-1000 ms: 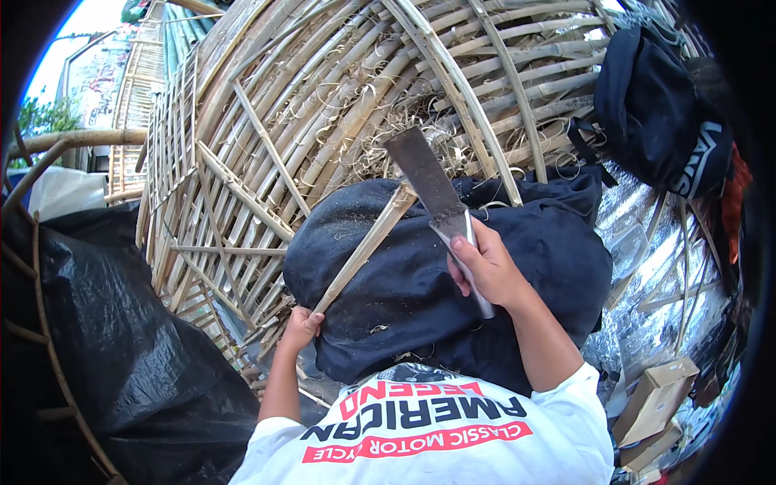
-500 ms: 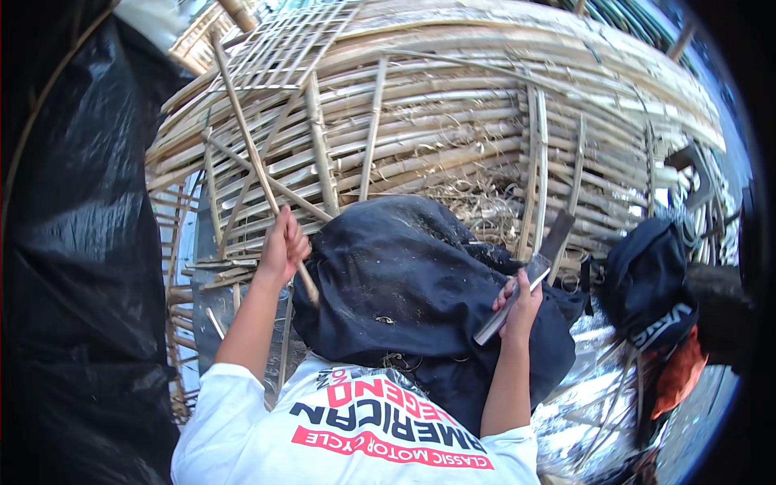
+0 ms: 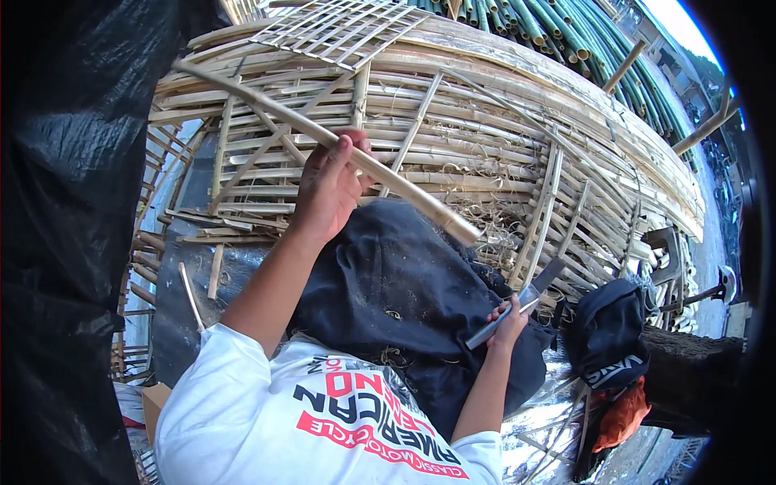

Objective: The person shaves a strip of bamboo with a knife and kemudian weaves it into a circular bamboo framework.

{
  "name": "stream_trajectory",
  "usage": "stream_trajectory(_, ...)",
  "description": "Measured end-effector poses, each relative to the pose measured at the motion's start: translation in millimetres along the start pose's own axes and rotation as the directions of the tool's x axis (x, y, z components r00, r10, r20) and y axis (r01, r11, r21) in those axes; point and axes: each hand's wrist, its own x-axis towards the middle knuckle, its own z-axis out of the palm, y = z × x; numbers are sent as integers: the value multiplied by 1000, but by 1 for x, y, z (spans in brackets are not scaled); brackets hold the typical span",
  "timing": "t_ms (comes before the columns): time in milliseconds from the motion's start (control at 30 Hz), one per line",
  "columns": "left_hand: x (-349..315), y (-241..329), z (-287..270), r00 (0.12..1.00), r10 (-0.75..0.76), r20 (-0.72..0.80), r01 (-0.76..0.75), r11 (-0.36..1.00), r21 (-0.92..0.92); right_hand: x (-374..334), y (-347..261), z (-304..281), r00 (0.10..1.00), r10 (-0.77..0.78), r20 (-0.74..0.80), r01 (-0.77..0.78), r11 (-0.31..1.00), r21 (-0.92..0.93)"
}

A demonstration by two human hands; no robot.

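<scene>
My left hand (image 3: pixel 333 182) is raised and closed round a long pale bamboo stick (image 3: pixel 416 196). The stick slants from the upper left down to the right, its thicker end hanging above the black cloth (image 3: pixel 380 275) spread over my lap. Lower, at the right side of the cloth, my right hand (image 3: pixel 509 322) grips a knife (image 3: pixel 550 273) with a dark, squared blade and a long silvery handle. The blade points away and to the right, apart from the stick. Bits of shaving lie on the cloth.
Ahead lies a wide stack of split bamboo (image 3: pixel 453 158), with curly shavings (image 3: pixel 465 214) and a lattice panel (image 3: pixel 343 32) on it. Green bamboo poles (image 3: pixel 558 40) are piled behind. A black bag (image 3: pixel 606 331) stands at the right; black plastic sheeting (image 3: pixel 65 202) hangs at the left.
My left hand has moved up and to the right, and the stick has swung from steep to a flatter slant. The right hand keeps the knife near the same place. The view has shifted.
</scene>
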Motion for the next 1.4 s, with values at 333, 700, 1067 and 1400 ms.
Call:
stream_trajectory(333,-23,-25,-15,997,71,3,-71,997,-9,-41,16,1,981,-9,194,36,990,-137)
stream_trajectory(700,-38,-25,-15,958,-119,262,15,931,365,-40,16,3,976,64,208,-34,989,-144)
stream_trajectory(1067,-32,-27,-6,988,-102,117,24,845,534,-41,16,5,980,70,188,-36,983,-181)
stream_trajectory(1400,-29,-53,-11,967,-61,249,-29,939,343,-40,9,10,984,55,167,-30,988,-148)
